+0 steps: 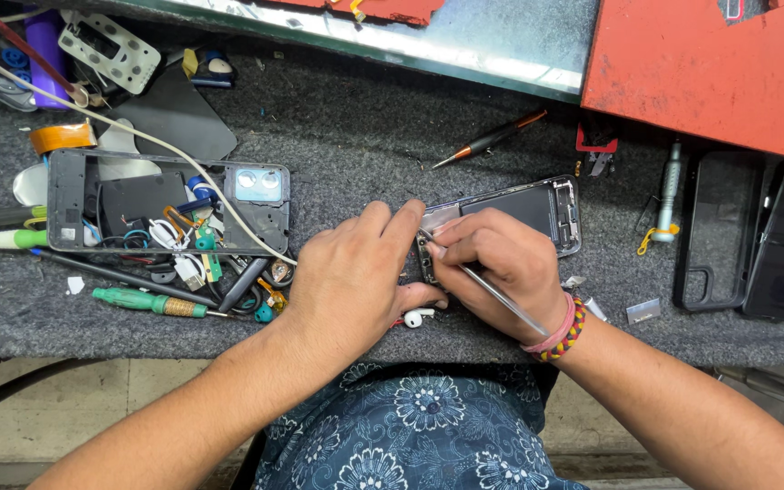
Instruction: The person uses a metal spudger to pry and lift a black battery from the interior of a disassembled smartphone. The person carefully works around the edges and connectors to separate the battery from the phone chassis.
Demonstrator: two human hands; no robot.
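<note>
An opened phone (pixel 537 207) with its back off lies on the grey mat (pixel 347 136), black battery showing. My left hand (pixel 356 272) presses down on its near end, fingers over the frame. My right hand (pixel 501 263) grips metal tweezers (pixel 501 295) whose tips poke into the phone's lower left part (pixel 426 243). A white earbud (pixel 415 318) lies just under my left thumb. Beaded bracelets circle my right wrist.
A phone back shell (pixel 74 195) used as a tray holds small parts and cables at left. Green-handled screwdrivers (pixel 147 302) lie near it. An orange-tipped screwdriver (pixel 492 139), a silver driver (pixel 669 186), black phone cases (pixel 755 240) and a red board (pixel 710 63) sit at right.
</note>
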